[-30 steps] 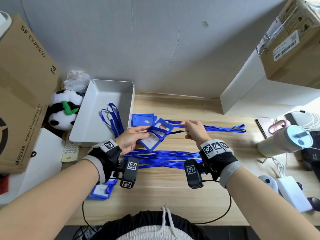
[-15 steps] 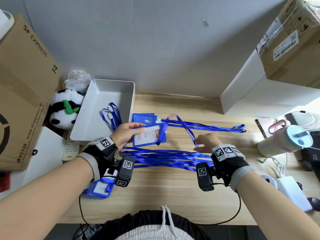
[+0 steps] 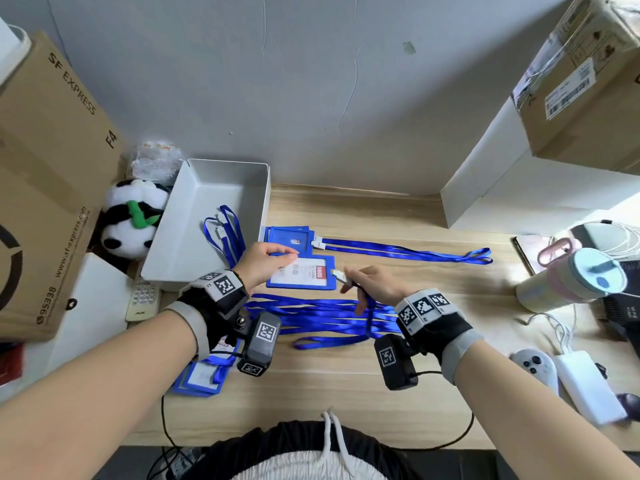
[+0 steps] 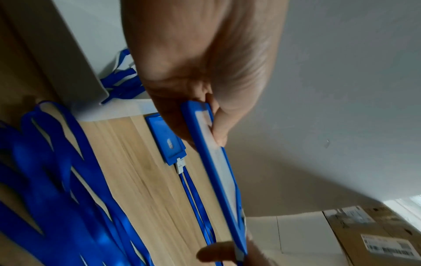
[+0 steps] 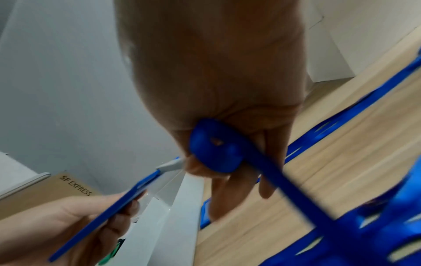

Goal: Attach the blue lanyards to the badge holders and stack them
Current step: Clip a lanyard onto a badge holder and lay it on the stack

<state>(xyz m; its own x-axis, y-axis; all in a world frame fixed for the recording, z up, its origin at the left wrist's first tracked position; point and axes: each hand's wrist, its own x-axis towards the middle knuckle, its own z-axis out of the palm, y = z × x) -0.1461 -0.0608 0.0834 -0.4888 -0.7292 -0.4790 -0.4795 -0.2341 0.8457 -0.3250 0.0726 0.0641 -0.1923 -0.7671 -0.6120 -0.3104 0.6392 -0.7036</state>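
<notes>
My left hand (image 3: pixel 285 261) grips the left end of a blue badge holder (image 3: pixel 304 274) with a white card in it, held just above the table. My right hand (image 3: pixel 346 279) pinches the white clip (image 3: pixel 339 275) of a blue lanyard at the holder's right end. That lanyard's strap (image 3: pixel 369 318) hangs from my palm down to the pile of loose lanyards (image 3: pixel 311 315). In the left wrist view the holder (image 4: pixel 215 165) shows edge-on between thumb and fingers. In the right wrist view the strap (image 5: pixel 216 147) is bunched in my fingers. Behind lies a stack of holders (image 3: pixel 289 237) with a lanyard (image 3: pixel 408 252) attached.
A white bin (image 3: pixel 194 244) at the back left holds another lanyard (image 3: pixel 227 233). More badge holders (image 3: pixel 202 375) lie by my left forearm. A remote (image 3: pixel 142 297), a panda toy (image 3: pixel 130 220) and cardboard boxes stand left. A tumbler (image 3: pixel 571 278), a controller and a charger sit right.
My right hand dropped to the lanyard pile, then rose with a lanyard and brought its clip to the holder's right end. My left hand turned the holder flat and level.
</notes>
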